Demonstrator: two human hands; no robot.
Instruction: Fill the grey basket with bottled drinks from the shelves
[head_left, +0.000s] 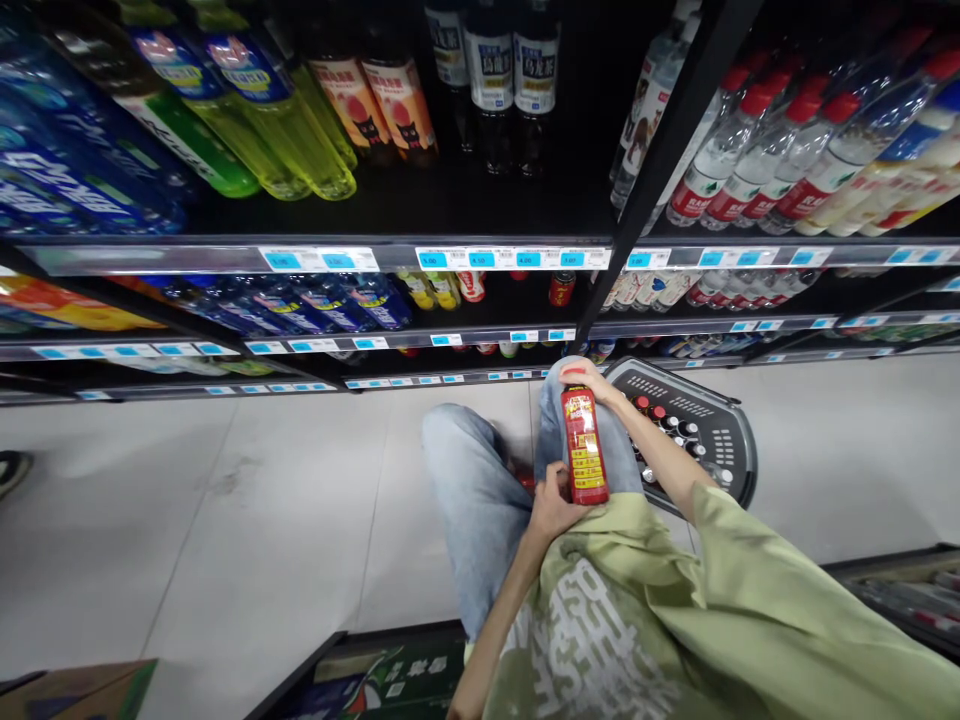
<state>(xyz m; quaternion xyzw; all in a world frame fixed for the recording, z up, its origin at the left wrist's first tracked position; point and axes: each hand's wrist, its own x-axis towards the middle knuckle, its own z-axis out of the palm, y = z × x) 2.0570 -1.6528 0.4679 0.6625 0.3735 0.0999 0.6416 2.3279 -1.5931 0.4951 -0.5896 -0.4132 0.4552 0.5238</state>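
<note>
A red bottle point(585, 445) with a yellow-and-white printed label lies along my right thigh in the head view, its top pointing toward the shelves. My left hand point(555, 505) grips it near the base, thumb under the end and fingers bent at its side. Over the top end is my right hand point(586, 380), with its fingers closed around the cap area. The cap itself is mostly hidden. Beside my right leg stands a dark shopping basket point(742, 440) holding several bottles with red, white and dark caps, partly covered by my right forearm.
Black drink shelves point(390, 215) span the view ahead, stocked with bottles and cans above price tags point(510, 259). Behind me at the bottom are green cartons point(405, 675); a cardboard box point(82, 690) sits lower left. A shoe point(11, 470) shows at the left edge.
</note>
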